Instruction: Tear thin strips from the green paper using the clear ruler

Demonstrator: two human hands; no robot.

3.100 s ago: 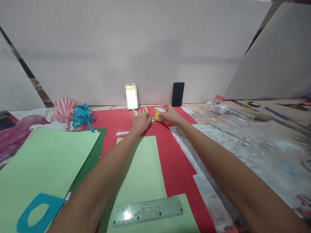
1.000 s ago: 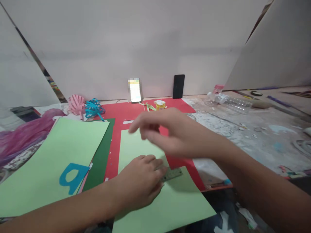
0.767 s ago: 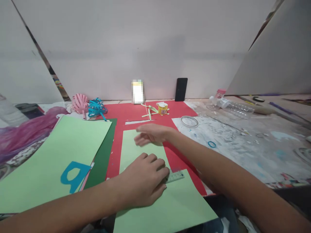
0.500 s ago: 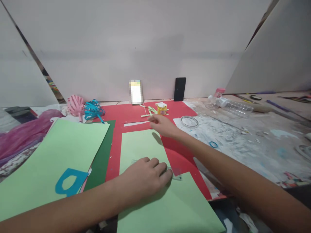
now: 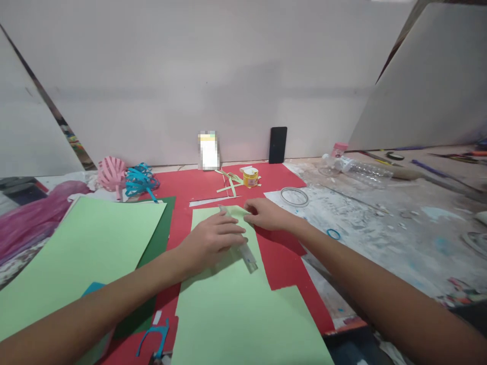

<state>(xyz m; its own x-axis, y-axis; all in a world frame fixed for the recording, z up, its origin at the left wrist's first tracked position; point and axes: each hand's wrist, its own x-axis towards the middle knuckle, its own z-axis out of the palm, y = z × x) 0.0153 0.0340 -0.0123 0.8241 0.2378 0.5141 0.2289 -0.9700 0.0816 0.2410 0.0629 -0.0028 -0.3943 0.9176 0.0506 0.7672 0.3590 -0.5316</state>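
Note:
A light green paper sheet [image 5: 243, 314] with a stepped right edge lies in front of me over red paper. My left hand [image 5: 213, 238] is closed on a clear plastic ruler [image 5: 248, 257], which slants across the sheet's far half. Part of the ruler is hidden beneath the fingers. At the sheet's far right corner, my right hand [image 5: 270, 215] has its fingers pinched together on the edge, where the paper curls up a little. Just beyond sit a small yellow tub [image 5: 250, 178] and several thin pale green strips [image 5: 229, 185].
More light green sheets [image 5: 102, 238] lie at left, with a blue looped piece [image 5: 158, 332] nearby. Pink [image 5: 111, 175] and blue [image 5: 140, 180] paper-strip shapes, two phones against the wall, a tape roll [image 5: 294, 196] and a plastic bottle [image 5: 365, 171] stand farther off.
My left hand has moved away from me, and the ruler has turned from lying crosswise to slanting. My right hand has come back from near the tub to the sheet's far corner.

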